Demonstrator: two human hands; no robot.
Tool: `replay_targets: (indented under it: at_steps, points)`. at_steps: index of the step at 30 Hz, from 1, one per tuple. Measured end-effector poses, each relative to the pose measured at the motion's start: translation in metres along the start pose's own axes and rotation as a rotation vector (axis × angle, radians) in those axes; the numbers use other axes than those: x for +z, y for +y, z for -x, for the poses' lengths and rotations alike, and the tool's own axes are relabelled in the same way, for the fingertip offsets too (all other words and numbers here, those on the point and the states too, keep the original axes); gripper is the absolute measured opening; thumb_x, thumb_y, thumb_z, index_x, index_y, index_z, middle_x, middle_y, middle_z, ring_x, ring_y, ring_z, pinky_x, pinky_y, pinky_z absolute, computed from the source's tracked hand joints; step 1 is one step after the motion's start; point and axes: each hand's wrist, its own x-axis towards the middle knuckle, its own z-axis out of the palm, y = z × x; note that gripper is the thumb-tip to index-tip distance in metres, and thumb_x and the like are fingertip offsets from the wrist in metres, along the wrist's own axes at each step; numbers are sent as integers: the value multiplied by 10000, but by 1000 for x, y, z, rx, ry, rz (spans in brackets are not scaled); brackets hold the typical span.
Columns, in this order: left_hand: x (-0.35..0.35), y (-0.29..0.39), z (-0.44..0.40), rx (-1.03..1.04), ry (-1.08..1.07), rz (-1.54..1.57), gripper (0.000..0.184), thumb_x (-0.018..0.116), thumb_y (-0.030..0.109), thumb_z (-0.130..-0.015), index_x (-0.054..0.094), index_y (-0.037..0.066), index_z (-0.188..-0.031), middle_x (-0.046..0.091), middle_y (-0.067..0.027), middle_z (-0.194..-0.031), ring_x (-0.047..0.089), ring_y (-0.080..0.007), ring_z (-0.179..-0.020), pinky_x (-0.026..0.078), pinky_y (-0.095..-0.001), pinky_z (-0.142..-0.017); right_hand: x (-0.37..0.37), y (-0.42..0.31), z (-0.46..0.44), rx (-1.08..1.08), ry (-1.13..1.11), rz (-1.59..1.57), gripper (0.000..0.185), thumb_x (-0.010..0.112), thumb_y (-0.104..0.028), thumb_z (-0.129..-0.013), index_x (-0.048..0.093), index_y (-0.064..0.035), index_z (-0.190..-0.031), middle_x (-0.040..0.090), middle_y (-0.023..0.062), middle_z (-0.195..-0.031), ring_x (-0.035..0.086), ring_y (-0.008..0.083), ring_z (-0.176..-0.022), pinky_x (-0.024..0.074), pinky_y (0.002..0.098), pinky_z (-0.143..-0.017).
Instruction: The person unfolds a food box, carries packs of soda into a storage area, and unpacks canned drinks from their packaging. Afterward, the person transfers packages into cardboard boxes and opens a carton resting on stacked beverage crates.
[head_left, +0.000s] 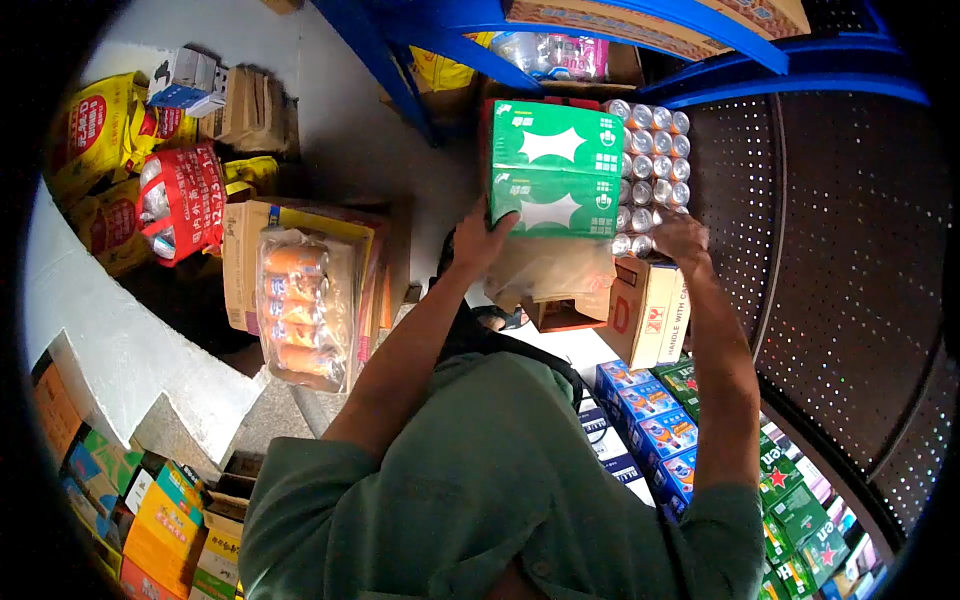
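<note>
A green-and-white carton (pixel 556 165) lies below the blue shelf frame, with a brown cardboard flap or sheet (pixel 555 266) at its near edge. My left hand (pixel 485 237) grips the carton's near left corner, thumb over the top and fingers down the side. Directly right of the carton stand rows of silver-topped cans (pixel 661 142) with orange sides, packed close together. My right hand (pixel 683 238) is at the near right corner of these cans, fingers curled and slightly blurred. What it grips there is partly hidden. Under that hand sits a "HANDLE WITH CARE" box (pixel 658 318).
Blue shelf beams (pixel 800 75) cross overhead; a dark perforated panel (pixel 835 210) borders the right. A wrapped pack of orange cans (pixel 303 310) lies on boxes at left, beside a red bag (pixel 185 200). Blue cartons (pixel 660 430) and green beer cartons (pixel 800 510) stand at lower right.
</note>
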Motion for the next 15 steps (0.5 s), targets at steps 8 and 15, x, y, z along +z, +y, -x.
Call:
replay_targets:
  at_steps: [8, 15]
  points:
    - [-9, 8, -4, 30, -25, -82, 667, 653, 477, -785, 469, 65, -1276, 640, -197, -1054, 619, -379, -955, 489, -445, -800, -32, -111, 0, -505, 558, -488, 357, 626, -137, -731, 615, -135, -1088, 572, 106, -1142, 524, 326, -1083, 448, 407, -910]
    - [-13, 10, -1, 19, -89, 31, 706, 675, 482, -763, 450, 77, -1295, 653, -204, -989, 636, -367, -916, 499, -433, -786, -43, -143, 0, -446, 440, -393, 423, 661, -223, -693, 575, -158, -1102, 536, 57, -1151, 499, 286, -1068, 361, 482, -862]
